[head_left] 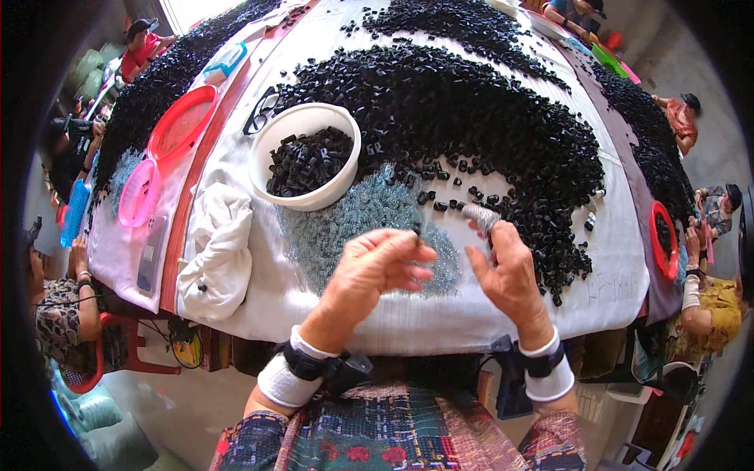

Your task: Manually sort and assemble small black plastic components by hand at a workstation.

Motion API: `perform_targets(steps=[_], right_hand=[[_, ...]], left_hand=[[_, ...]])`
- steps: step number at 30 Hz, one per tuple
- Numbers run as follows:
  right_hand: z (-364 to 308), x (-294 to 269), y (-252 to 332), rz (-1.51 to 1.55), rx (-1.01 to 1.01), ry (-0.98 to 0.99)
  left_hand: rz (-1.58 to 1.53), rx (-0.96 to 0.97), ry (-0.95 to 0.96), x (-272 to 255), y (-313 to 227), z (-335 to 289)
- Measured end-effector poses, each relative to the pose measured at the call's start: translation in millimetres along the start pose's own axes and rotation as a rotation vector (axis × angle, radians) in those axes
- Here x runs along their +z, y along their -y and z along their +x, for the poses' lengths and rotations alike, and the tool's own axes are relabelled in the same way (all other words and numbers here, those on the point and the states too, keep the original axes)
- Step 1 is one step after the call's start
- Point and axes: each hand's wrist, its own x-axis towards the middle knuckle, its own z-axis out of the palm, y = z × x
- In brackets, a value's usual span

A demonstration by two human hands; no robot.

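Note:
My left hand (375, 265) is closed in a pinch on a small black plastic piece (417, 229), much of it hidden by the fingertips. To its right, my right hand (509, 275) has thumb and forefinger apart, with nothing visible between them. A greyish-white wrap (482, 217) covers a fingertip of that hand. Below and around the left hand spreads a heap of small, shiny bluish coils like springs (338, 235). A large pile of black plastic pieces (463, 118) lies beyond both hands, with a few loose pieces near the right fingertips.
A white bowl (259, 161) of black parts stands to the left, beside eyeglasses (261, 111) and a crumpled white cloth (216, 251). Red (183, 124) and pink trays (139, 193) and a phone (151, 255) lie farther left. Other people sit along both sides.

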Motion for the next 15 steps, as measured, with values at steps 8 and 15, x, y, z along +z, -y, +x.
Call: perform_targets(steps=[8, 15], right_hand=[[40, 32, -26, -0.192, -0.168, 0.148], [43, 42, -31, -0.325, -0.108, 0.365]], left_hand=[[-0.248, 0.253, -0.167, -37, -54, 15], [-0.278, 0.26, -0.184, -49, -66, 22]])
